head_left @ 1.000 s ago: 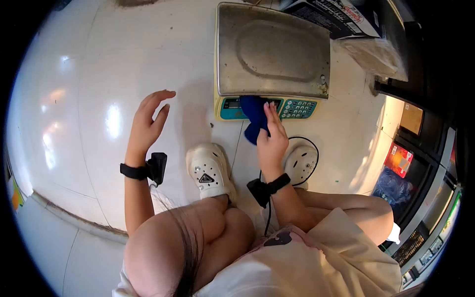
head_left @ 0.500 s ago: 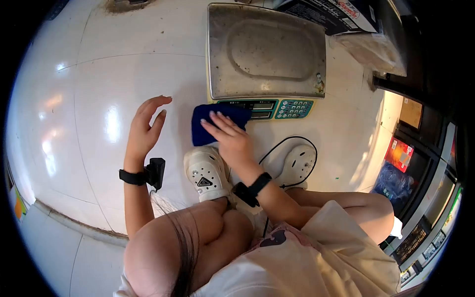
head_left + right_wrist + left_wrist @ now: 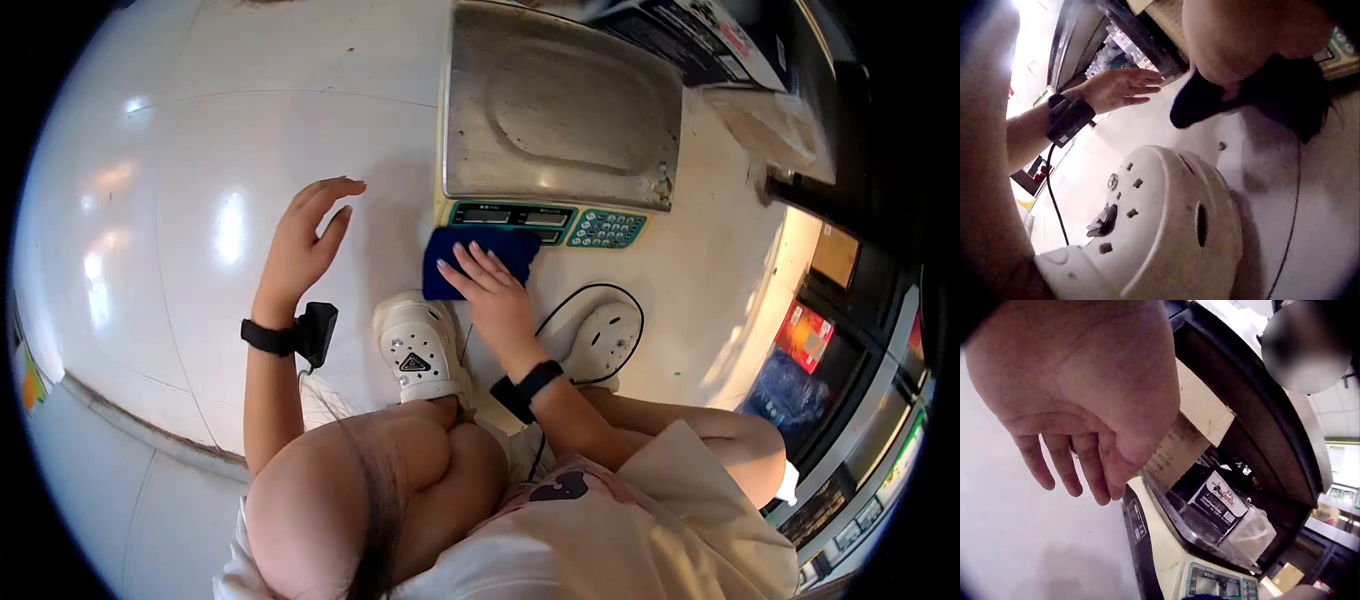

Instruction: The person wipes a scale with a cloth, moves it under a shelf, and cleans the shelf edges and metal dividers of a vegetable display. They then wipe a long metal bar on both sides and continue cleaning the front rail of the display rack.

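A dark blue cloth [image 3: 436, 250] overlaps the lower left front of the scale [image 3: 560, 110], just below its display panel [image 3: 510, 216]. My right hand [image 3: 497, 308] holds the cloth, its extended fingers lying over the top and its thumb out of sight in the head view. In the right wrist view the cloth [image 3: 1291, 94] bunches out on both sides of that hand. My left hand [image 3: 305, 238] hovers over the floor left of the scale, fingers loosely bent and nothing in them. In the left wrist view its fingers hang down beside the scale.
Behind the scale at the right stands a printed box [image 3: 715, 40] with plastic wrap. Dark shelving [image 3: 850, 330] holding packages runs along the right. My white clogs [image 3: 415, 345] stand close in front of the scale. A black cable [image 3: 640, 330] loops around the right clog.
My right hand swept the cloth from the middle of the display panel leftward, then slightly back right, uncovering the displays. The left hand stays almost in place.
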A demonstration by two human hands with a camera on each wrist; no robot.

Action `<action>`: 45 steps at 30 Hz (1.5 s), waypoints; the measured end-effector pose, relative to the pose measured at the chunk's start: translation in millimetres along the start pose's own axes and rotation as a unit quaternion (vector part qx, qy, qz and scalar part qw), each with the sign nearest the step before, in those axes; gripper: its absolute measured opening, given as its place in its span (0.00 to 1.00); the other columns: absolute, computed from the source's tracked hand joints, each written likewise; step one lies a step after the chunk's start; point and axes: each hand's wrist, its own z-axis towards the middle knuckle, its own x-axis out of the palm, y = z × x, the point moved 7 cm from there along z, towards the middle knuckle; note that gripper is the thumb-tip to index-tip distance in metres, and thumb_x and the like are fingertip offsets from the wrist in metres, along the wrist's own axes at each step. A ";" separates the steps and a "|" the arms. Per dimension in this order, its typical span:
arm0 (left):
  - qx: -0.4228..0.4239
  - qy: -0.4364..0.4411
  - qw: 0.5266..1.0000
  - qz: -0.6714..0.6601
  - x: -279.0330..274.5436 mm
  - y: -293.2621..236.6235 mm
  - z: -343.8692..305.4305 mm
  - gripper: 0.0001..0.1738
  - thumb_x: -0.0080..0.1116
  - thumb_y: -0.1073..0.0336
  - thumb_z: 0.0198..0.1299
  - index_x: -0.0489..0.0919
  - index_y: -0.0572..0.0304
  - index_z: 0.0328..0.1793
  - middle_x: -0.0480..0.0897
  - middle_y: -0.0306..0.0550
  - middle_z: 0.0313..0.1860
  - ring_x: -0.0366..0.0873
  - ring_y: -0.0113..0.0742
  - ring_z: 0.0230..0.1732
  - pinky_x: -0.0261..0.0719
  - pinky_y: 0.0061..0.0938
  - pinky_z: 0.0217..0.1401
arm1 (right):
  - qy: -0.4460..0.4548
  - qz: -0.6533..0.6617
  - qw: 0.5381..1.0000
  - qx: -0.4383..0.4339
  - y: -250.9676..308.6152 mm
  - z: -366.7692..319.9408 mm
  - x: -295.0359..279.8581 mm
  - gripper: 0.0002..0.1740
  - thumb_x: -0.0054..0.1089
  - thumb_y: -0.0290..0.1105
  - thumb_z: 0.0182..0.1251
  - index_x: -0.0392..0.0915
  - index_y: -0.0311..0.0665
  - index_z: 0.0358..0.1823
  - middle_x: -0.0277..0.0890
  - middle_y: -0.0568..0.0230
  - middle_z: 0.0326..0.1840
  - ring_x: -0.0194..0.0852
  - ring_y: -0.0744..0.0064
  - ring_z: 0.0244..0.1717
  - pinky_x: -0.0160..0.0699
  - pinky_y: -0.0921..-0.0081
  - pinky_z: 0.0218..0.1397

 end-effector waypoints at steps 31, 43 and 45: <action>-0.047 -0.150 0.987 -0.025 -24.0 58.4 -20.0 0.09 0.50 0.67 0.63 0.77 0.54 0.48 0.82 0.49 0.32 0.78 0.50 0.33 0.75 0.38 0.37 | 0.422 -0.405 0.720 -0.374 47.9 232.1 27.3 0.12 0.49 0.27 0.57 0.82 0.44 0.38 0.81 0.58 0.31 0.80 0.58 0.42 0.65 0.53 0.65; -0.052 -0.133 0.988 -0.059 -21.7 55.4 -19.6 0.10 0.50 0.69 0.60 0.77 0.57 0.47 0.82 0.50 0.33 0.78 0.49 0.33 0.75 0.38 0.37 | 0.462 -0.378 0.706 -0.382 75.8 220.1 3.7 0.13 0.54 0.24 0.54 0.83 0.48 0.36 0.81 0.65 0.36 0.79 0.60 0.46 0.65 0.60 0.67; -0.046 -0.140 0.987 -0.061 -21.6 54.9 -23.7 0.10 0.50 0.69 0.60 0.77 0.57 0.47 0.82 0.50 0.32 0.78 0.49 0.33 0.75 0.38 0.37 | 0.393 -0.439 0.725 -0.357 57.6 284.1 -7.0 0.16 0.55 0.20 0.51 0.84 0.47 0.38 0.82 0.64 0.39 0.78 0.59 0.48 0.64 0.58 0.67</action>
